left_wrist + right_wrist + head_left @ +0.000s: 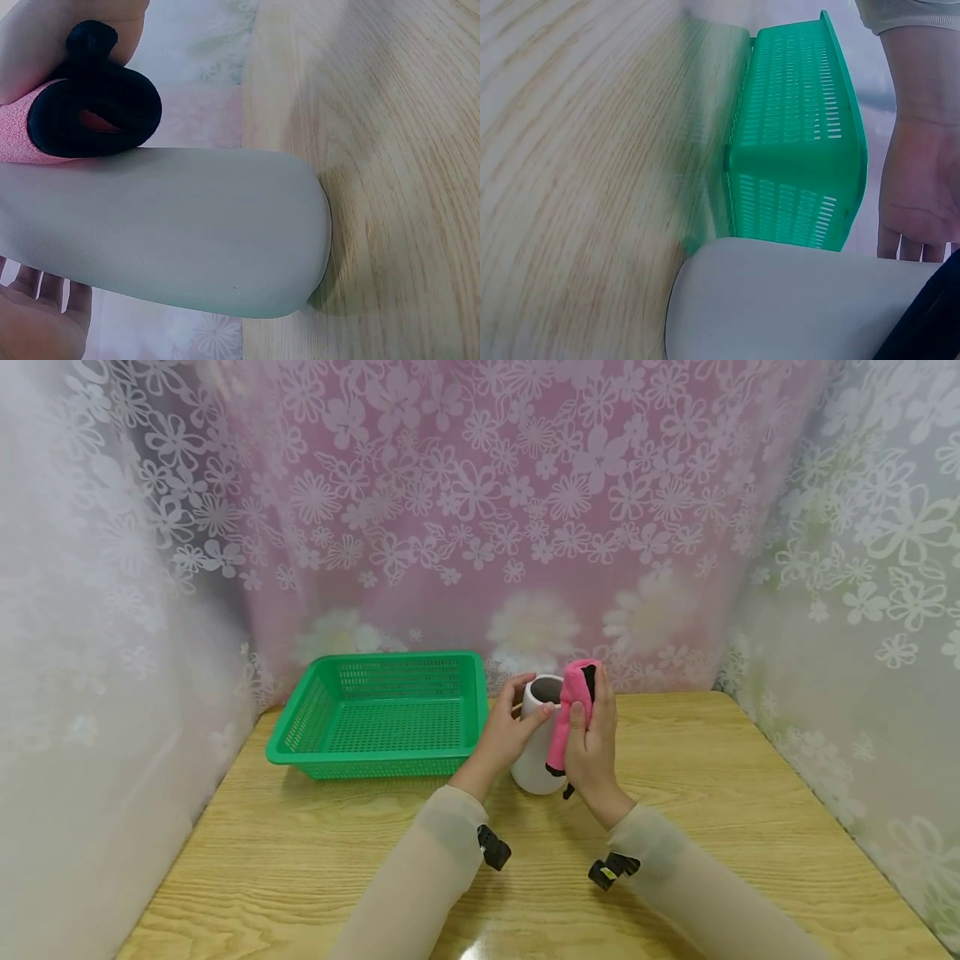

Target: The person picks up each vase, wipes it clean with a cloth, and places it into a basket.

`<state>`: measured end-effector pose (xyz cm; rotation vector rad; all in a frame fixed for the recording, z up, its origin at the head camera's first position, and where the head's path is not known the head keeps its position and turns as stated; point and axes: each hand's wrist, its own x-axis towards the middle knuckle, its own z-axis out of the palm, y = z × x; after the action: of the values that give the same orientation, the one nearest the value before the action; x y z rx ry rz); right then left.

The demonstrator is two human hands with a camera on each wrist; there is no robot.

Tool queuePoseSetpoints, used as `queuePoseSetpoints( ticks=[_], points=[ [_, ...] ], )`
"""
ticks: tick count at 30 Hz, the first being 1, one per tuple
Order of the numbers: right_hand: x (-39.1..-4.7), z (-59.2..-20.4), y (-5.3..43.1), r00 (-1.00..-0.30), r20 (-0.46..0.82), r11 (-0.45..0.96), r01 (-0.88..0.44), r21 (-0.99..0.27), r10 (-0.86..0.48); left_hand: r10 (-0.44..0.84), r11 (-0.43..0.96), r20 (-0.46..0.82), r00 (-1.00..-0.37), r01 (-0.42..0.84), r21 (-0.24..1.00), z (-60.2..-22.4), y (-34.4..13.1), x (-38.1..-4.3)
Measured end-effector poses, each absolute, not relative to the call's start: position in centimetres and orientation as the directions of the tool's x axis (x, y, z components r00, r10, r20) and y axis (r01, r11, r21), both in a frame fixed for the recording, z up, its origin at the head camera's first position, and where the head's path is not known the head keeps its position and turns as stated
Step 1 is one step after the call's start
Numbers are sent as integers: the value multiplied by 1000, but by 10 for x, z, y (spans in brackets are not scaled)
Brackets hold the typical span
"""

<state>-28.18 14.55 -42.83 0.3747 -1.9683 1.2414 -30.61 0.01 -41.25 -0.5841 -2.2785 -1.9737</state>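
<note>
A tall white cylindrical container [536, 764] with a dark inside stands upright on the table. My left hand [498, 735] holds it near the top, thumb on the near side and fingers round the left and far side. On its right, my right hand [594, 758] grips a rolled pink cloth [572, 693] with black edging, thumb in front. The cloth lies along the container's side; its rolled black end [135, 112] shows in the left wrist view. In the right wrist view, the container's smooth white wall [780, 304] meets the table.
A green perforated plastic basket [375, 755] sits to the left of the container, close to my left hand. The wooden table [337, 860] reaches back to a pink flowered curtain [465, 527]. Pale flowered curtains hang at both sides.
</note>
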Motion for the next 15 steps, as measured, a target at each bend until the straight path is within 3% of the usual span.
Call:
queuePoseSetpoints(
  ticks=[15],
  points=[
    [-282,-431,145,-695,691,388,-592,-706,198,236,108,285,-929,317,942,-409,0,-302]
  ],
)
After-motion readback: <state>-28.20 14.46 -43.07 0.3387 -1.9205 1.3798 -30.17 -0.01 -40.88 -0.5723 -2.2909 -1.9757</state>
